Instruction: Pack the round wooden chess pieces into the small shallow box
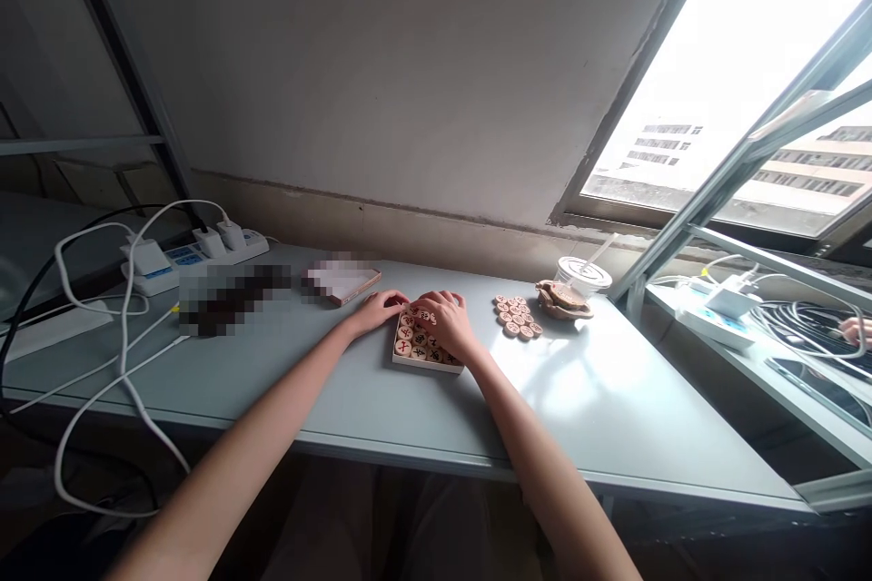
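Note:
A shallow white box [428,367] near the middle of the table is filled with round wooden xiangqi pieces [403,348] marked in red and black characters. My left hand [379,310] is at the box's far left corner, its bent fingers and thumb closed against the rim. Over the far right part of the box, my right hand [444,318] arches with fingers curled down among the pieces. Its palm covers that part, so whatever its fingertips hold is hidden. More xiangqi pieces [518,318] lie in a flat cluster on the table to the right.
An open box lid [347,281] lies left of my hands. Behind the loose pieces stand a brown carved ornament [564,301] and a plastic cup with a straw [584,273]. A power strip [197,259] and white cables are at left. Another person's hand [851,330] shows far right.

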The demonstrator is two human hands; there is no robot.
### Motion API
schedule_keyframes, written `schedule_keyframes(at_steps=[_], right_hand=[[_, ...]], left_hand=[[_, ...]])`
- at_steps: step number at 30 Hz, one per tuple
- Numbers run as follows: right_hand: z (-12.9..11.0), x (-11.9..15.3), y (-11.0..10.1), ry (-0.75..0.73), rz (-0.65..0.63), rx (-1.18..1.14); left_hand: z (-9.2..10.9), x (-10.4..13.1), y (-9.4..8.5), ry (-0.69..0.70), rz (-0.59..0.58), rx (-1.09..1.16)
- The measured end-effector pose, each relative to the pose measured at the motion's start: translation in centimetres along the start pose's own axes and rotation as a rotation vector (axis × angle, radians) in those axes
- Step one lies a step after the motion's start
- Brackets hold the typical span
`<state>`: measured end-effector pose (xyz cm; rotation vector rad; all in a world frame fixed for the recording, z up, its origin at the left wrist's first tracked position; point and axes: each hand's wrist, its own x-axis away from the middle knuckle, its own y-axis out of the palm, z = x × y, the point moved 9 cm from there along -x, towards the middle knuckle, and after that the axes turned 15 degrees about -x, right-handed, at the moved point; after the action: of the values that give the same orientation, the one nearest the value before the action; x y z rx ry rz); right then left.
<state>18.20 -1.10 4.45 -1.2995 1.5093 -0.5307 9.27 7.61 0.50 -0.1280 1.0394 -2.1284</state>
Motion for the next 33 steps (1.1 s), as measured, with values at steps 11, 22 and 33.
schedule_keyframes(at_steps=[11,22,33], right_hand=[[8.3,1.8,-4.8,0.376,0.209,0.092],[7.6,1.9,-5.9,0.273,0.196,0.104],[-1.4,0.5,0.9,-0.031,-0.127,-0.12]], left_hand=[[0.0,0.2,-0.8,-0.024,0.128,-0.168],[-0.5,0.4,-0.1,-0.069,0.029,-0.073],[-0.3,0.1,-0.2,-0.041,0.04,-0.076]])
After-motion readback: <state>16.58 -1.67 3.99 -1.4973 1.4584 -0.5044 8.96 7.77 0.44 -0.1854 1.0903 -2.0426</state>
